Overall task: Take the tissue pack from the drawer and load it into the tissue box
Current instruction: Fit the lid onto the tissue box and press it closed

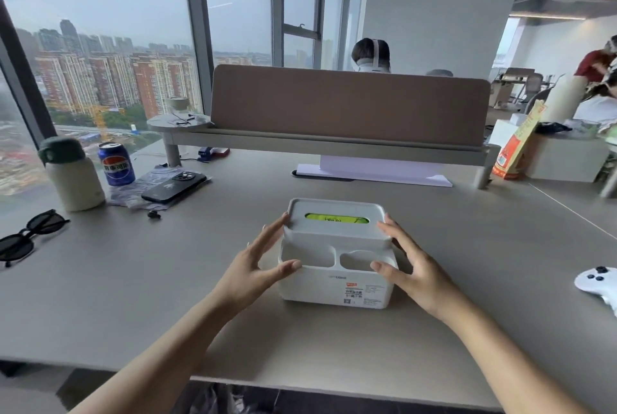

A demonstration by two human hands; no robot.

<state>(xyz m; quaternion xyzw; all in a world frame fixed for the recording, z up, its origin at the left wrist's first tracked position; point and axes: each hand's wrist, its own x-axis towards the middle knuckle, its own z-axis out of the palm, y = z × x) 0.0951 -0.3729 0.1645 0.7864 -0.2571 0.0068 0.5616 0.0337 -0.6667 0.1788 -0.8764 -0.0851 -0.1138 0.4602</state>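
Observation:
A white tissue box stands on the grey desk in front of me. Its grey lid sits on the rear part, and a green tissue pack shows through the lid's slot. Two empty front compartments are open at the top. My left hand is at the box's left side, fingers spread, thumb touching the front rim and fingertips at the lid's left edge. On the right side my right hand mirrors it, with its thumb on the rim. No drawer is in view.
At the left lie sunglasses, a cream flask, a blue soda can and a black phone. A white game controller rests at the right edge. A brown divider panel on a shelf stands behind; people sit beyond.

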